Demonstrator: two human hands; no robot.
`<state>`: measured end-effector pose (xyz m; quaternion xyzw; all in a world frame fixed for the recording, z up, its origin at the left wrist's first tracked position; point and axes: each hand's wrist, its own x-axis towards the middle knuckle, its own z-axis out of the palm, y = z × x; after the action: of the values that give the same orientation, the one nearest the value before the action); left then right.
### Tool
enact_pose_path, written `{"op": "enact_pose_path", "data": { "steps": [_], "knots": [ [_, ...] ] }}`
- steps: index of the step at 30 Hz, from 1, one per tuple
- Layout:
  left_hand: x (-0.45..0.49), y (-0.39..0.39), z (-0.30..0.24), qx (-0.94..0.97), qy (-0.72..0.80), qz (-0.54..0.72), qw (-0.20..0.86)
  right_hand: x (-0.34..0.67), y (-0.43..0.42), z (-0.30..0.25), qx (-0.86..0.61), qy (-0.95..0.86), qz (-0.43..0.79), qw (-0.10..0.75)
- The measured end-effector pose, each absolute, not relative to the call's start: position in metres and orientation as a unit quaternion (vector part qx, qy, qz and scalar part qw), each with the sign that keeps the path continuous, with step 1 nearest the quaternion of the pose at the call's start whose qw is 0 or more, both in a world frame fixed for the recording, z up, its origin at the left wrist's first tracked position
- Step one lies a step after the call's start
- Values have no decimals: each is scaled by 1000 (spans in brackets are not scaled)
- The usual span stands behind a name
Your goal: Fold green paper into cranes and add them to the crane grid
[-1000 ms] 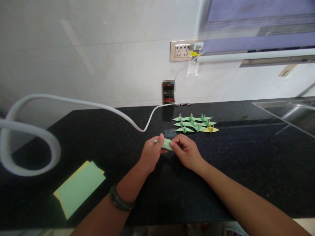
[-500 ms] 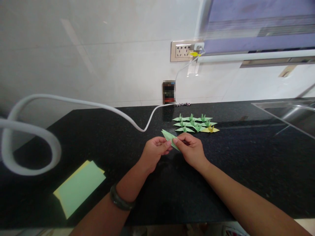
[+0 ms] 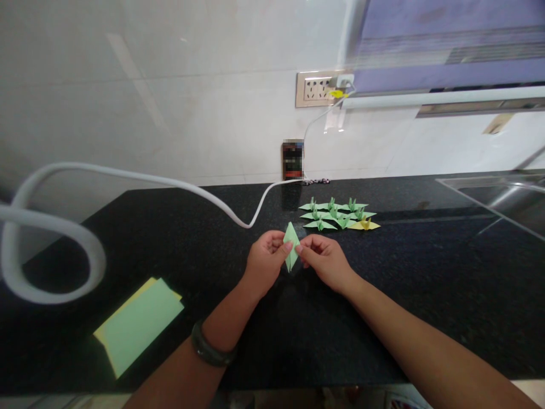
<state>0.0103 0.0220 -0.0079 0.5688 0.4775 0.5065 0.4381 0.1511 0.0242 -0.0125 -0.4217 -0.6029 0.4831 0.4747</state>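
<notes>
A light green sheet of origami paper [image 3: 291,238], folded into a narrow diamond, is held upright above the dark counter, its split points facing me. My left hand [image 3: 267,255] pinches its left edge between thumb and fingers. On the opposite edge, my right hand [image 3: 326,258] closes with its thumb on the front. Just beyond my hands stand several green paper cranes [image 3: 334,213] in rows, with a yellow paper crane [image 3: 365,225] at the front right.
Green and yellow paper sheets [image 3: 140,329] lie stacked at the left. A thick white cable [image 3: 187,189] loops over the counter [image 3: 204,227] from the left. A phone-like device [image 3: 293,160] leans on the wall below a socket [image 3: 317,89]. At the right is a metal sink [image 3: 511,199].
The folded paper has turned from a slant to upright, its diamond face now towards me. My hands have shifted to grip its two side edges.
</notes>
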Motion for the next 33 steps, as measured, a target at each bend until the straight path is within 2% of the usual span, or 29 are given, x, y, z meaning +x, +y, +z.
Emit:
{"op": "enact_pose_path", "data": {
  "steps": [2,4,8,21,33],
  "knots": [
    [11,19,-6,599,508,542,298,151,25,-15,-436,-573,488,494],
    [11,16,-4,664,501,524,185,150,25,-16,-441,-547,498,509],
    [11,12,-4,750,464,458,107,149,25,-15,-416,-529,539,506],
    [12,15,-7,765,466,434,90,151,26,-13,-405,-543,544,494],
    [10,18,-6,738,459,447,211,155,27,-15,-409,-625,481,459]
  ]
}}
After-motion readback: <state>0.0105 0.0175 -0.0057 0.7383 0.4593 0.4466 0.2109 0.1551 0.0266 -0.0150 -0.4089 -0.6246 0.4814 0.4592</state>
